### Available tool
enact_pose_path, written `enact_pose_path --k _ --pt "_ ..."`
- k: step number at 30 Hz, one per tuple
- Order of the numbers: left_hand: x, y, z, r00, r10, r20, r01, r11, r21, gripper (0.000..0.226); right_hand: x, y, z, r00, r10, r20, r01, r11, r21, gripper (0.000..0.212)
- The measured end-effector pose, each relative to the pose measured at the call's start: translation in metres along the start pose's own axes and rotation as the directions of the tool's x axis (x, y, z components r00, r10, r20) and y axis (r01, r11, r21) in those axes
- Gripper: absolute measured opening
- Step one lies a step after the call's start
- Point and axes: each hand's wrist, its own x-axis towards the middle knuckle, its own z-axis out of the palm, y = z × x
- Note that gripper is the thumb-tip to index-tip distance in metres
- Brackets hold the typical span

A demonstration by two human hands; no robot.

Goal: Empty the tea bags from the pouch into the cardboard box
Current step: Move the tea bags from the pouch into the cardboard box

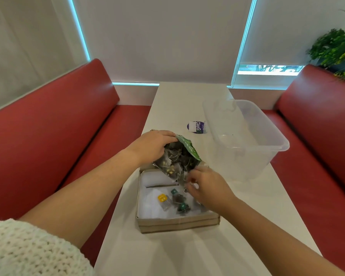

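A green pouch [188,146] is tipped mouth-down over the far end of an open cardboard box [177,224] on the white table. My left hand [150,145] grips the pouch by its upper end. Mesh tea bags [174,163] bulge out of the pouch's mouth. My right hand [208,188] is at that mouth, fingers pinched on tea bags hanging from it. A few tea bags [177,200] with yellow and green tags lie on the box's white lining.
A clear plastic tub [267,136] stands to the right of the box, beyond my right hand. A purple and white sticker [196,126] lies on the white table [167,255] behind the pouch. Red bench seats flank the table on both sides.
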Motion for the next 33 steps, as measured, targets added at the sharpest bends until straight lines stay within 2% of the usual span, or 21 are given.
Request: enact_pose_path --k 1,2,4,6,8,10,12,14,17,18,21,24,29,33 --pt "0.0 0.0 0.0 1.0 -0.003 -0.002 0.003 1.0 0.002 0.057 0.007 -0.003 0.001 0.997 -0.039 -0.072 0.038 0.999 -0.007 0.025" --pt "0.0 0.001 -0.001 1.0 -0.005 -0.003 0.005 1.0 0.005 0.057 0.015 -0.005 0.004 0.994 -0.077 -0.075 0.074 0.997 -0.036 0.037" --pt "0.0 0.003 -0.002 1.0 -0.009 -0.003 0.009 1.0 0.005 0.057 0.031 -0.008 0.016 0.993 -0.108 0.038 0.112 0.988 -0.111 0.054" --pt "0.0 0.003 -0.002 1.0 -0.014 -0.003 0.014 1.0 0.004 0.057 0.04 -0.011 0.022 0.987 -0.128 0.102 0.139 0.983 -0.117 0.038" --pt "0.0 0.002 -0.002 1.0 -0.012 0.0 0.012 1.0 -0.004 0.057 0.04 -0.009 0.026 0.984 -0.179 0.008 0.179 0.982 -0.056 0.018" --pt "-0.001 0.0 -0.002 1.0 -0.01 0.002 0.01 1.0 -0.014 0.057 0.028 -0.008 0.021 0.972 -0.219 -0.088 0.219 0.976 -0.004 0.01" --pt "-0.001 -0.001 -0.002 1.0 -0.013 0.002 0.013 0.999 -0.035 0.055 0.014 -0.005 0.018 0.965 -0.256 -0.055 0.255 0.967 -0.017 0.008" --pt "-0.001 -0.002 -0.002 1.0 -0.02 0.006 0.02 0.998 -0.06 0.053 0.008 -0.006 0.016 0.981 -0.19 -0.041 0.191 0.981 0.017 0.015" --pt "0.001 -0.003 -0.006 1.0 -0.019 0.009 0.019 0.997 -0.077 0.051 0.026 -0.01 0.016 0.986 -0.085 -0.145 0.102 0.988 0.115 0.028" --pt "0.002 -0.003 -0.008 1.0 -0.018 0.011 0.019 0.996 -0.083 0.05 0.036 -0.013 0.019 0.989 -0.068 -0.131 0.083 0.99 0.115 0.034" --pt "0.003 -0.002 -0.011 0.999 -0.03 0.025 0.032 0.993 -0.111 0.05 0.064 -0.019 0.032 0.999 0.029 0.041 -0.029 0.999 0.022 0.049" --pt "0.005 -0.005 -0.011 0.998 -0.051 0.038 0.055 0.99 -0.131 0.05 0.079 -0.021 0.044 0.986 0.123 0.11 -0.121 0.992 -0.026 0.044" --pt "0.008 -0.007 -0.012 0.996 -0.084 0.032 0.088 0.984 -0.154 0.05 0.078 -0.022 0.052 0.994 0.099 -0.036 -0.098 0.995 0.032 0.03" --pt "0.01 -0.006 -0.013 0.996 -0.078 0.037 0.083 0.985 -0.15 0.049 0.066 -0.02 0.046 0.985 0.047 -0.164 -0.026 0.991 0.13 0.023"
